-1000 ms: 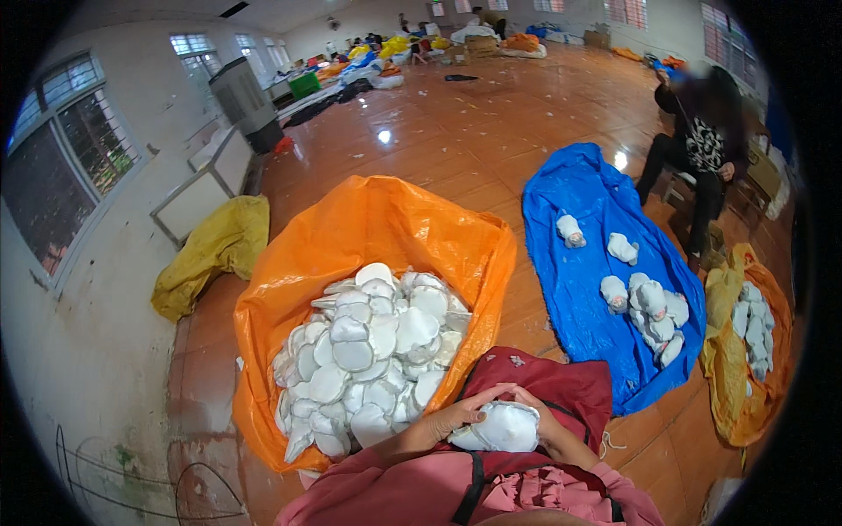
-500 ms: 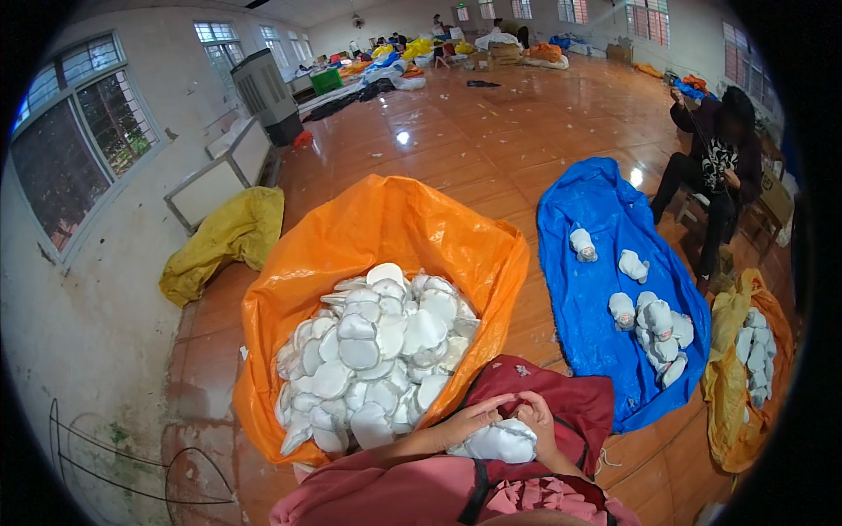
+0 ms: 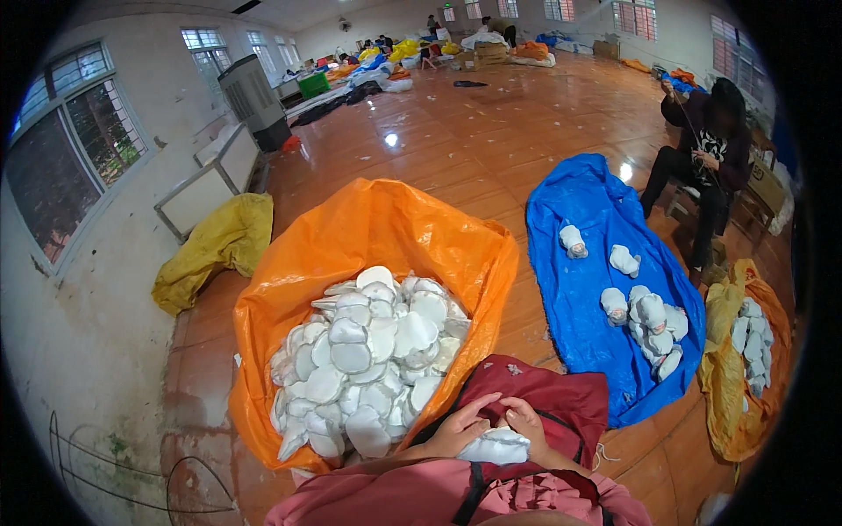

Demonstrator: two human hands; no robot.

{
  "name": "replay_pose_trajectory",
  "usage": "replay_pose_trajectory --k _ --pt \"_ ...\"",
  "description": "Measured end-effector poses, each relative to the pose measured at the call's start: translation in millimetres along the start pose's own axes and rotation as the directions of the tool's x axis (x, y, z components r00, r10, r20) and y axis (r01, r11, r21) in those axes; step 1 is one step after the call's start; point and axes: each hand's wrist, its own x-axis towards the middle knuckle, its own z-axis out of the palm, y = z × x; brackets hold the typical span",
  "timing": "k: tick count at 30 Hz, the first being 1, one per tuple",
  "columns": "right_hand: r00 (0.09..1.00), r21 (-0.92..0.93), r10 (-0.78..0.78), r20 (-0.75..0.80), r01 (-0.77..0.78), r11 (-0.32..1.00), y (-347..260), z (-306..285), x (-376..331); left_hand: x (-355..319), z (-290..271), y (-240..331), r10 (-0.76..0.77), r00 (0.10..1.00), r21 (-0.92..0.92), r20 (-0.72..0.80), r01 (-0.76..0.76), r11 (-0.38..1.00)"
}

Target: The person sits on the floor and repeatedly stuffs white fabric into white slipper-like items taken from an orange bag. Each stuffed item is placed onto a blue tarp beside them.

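Both hands, left hand (image 3: 460, 430) and right hand (image 3: 526, 421), grip a white pad (image 3: 495, 447) beside the orange sack (image 3: 351, 237).

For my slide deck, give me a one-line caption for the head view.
Both hands, left and right, work a white piece beside an orange sack of white pieces.

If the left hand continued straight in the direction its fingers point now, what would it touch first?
The left hand points to the person's right, over the white fabric piece on the lap. It would probably meet the right hand first, since their fingertips are almost together already. Depth is hard to judge, so this is likely, not certain.
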Motion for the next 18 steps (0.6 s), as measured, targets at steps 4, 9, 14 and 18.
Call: replay_pose_trajectory --k 4,9,14,18 --pt "1.000 0.026 -0.008 -0.022 0.009 1.000 2 -2 -1 2 -1 2 0.006 0.992 -0.003 0.127 -0.006 1.000" --pt "0.997 0.096 -0.041 -0.062 0.046 0.994 14 -14 -2 7 -9 -3 0.008 0.942 -0.027 0.337 0.001 1.000" --pt "0.999 0.166 -0.039 0.016 0.036 0.986 8 -9 -4 8 -9 -2 0.012 0.938 0.094 0.345 -0.047 0.995" --pt "0.995 0.047 0.091 0.039 -0.092 0.995 -6 9 -3 4 -9 -8 -0.058 0.942 0.112 0.330 0.022 0.994"
